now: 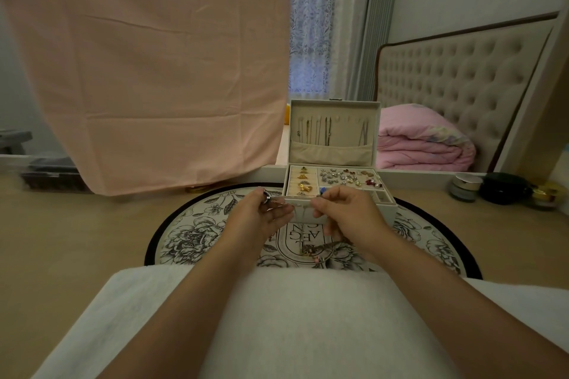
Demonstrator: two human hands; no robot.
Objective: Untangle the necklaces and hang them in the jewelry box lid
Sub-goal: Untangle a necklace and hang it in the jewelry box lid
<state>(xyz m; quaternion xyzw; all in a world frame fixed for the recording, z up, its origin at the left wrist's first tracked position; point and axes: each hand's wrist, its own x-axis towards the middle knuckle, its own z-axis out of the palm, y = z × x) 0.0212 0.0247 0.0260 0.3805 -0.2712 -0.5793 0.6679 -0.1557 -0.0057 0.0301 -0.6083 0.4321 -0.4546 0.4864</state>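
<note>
The cream jewelry box [338, 216] stood open, its lid [335, 108] upright, several necklaces [327, 132] hanging straight inside it. I held 1 fine chain [278, 203] taut between my left hand [265, 215] and right hand [349, 213]. A tangled clump [317, 251] lay just before the box.

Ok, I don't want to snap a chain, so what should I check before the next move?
1. Lid open and upright: ok.
2. Free space between the hung necklaces: ok.
3. Both hands gripping the chain: ok, left hand and right hand pinch it.
4. Chain clear of the pile on the mat: cannot tell; a strand seems to run down from the right hand.
5. Chain unfastened: cannot tell, too small.
</note>
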